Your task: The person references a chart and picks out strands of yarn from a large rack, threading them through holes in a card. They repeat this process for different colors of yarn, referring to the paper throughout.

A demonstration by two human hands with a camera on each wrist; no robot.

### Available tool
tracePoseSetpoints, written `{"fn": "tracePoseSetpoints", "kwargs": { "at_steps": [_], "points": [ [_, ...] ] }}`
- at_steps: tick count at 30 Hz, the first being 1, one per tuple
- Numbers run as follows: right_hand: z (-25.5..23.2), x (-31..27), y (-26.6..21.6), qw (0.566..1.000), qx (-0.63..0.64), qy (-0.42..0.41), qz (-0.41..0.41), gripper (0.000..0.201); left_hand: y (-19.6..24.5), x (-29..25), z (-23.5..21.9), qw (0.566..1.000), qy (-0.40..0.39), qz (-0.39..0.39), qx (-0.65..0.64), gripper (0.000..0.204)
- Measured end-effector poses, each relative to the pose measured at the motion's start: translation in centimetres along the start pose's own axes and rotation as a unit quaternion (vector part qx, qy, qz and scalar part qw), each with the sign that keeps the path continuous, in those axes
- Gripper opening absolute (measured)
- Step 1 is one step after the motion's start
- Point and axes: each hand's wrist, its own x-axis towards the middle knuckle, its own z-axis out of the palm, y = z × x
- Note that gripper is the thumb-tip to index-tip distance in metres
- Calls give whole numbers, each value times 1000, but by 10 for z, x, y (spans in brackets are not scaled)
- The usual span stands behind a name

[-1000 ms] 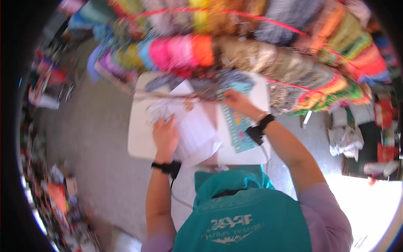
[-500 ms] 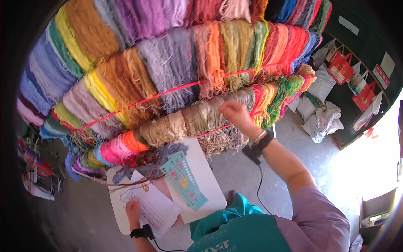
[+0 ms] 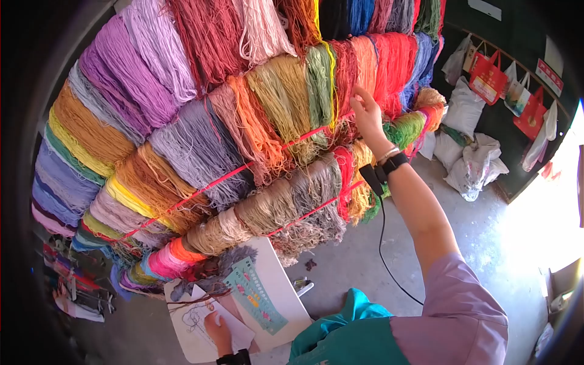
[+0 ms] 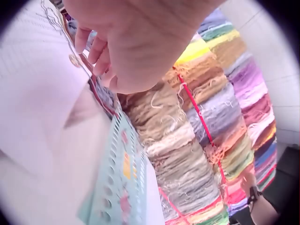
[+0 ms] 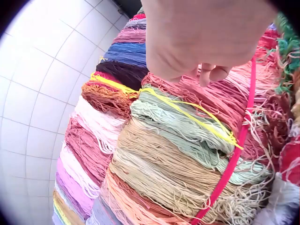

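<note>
My right hand point(image 3: 369, 125) is raised at the rack of hanging yarn, fingertips close to a dark red skein point(image 3: 346, 67) beside a coral one point(image 3: 366, 64). In the right wrist view its loosely bent fingers overlap the rose-red strands point(image 5: 197, 98), right by pale green yarn point(image 5: 187, 122) with a yellow strand point(image 5: 180, 107) across it. Low in the head view, my left hand point(image 3: 218, 331) rests on white printed sheets point(image 3: 239, 333) on a small white table point(image 3: 286, 304). Its fingers are relaxed, with thin dark strands point(image 3: 198, 301) lying just beyond them.
A pale teal card with punched holes point(image 3: 258, 298) lies on the table beside grey yarn point(image 3: 240, 258). Red ribbon point(image 3: 243, 167) runs across the tiers of skeins. White sacks point(image 3: 474, 167) and red bags point(image 3: 486, 79) stand or hang at the right. A cable point(image 3: 389, 261) trails from the right wrist.
My right hand has left the teal card and strands on the table and moved up and right to the yarn rack. The view has swung that way; my left hand stays on the sheets.
</note>
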Motion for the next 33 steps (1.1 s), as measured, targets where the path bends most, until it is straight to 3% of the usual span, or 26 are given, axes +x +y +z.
{"fn": "tracePoseSetpoints", "kwargs": {
  "at_steps": [3,5,7,13,17,19,21,23,25,28,33],
  "points": [
    [36,12,10,991,-117,-12,-70,54,64,-2,-1,1000,-19,22,11,27],
    [56,-6,-21,974,-204,-48,-81,64,85,-4,2,999,-31,17,-5,30],
    [71,-20,-38,976,-198,-51,-74,68,100,-4,4,999,-35,27,-9,31],
    [70,-32,-20,972,-194,-63,-114,74,119,-14,26,998,-50,23,3,35],
    [61,-40,-8,973,-181,-15,-141,68,121,-27,36,999,-49,3,5,40],
    [51,-65,-55,968,-142,105,-180,45,122,-32,34,999,-43,3,9,42],
    [53,-81,-76,966,-65,66,-242,32,124,-37,31,999,-37,12,13,44],
    [71,-93,-88,985,84,-78,-130,18,129,-31,31,999,-45,8,3,44],
    [92,-103,-99,975,107,-190,-32,13,129,-34,29,999,-48,0,0,44],
    [131,-107,-77,990,52,-117,-62,14,125,-38,29,999,-52,-9,4,44],
    [153,-94,-63,998,61,-30,-21,14,131,-41,31,998,-55,-1,24,44]
  ]
}}
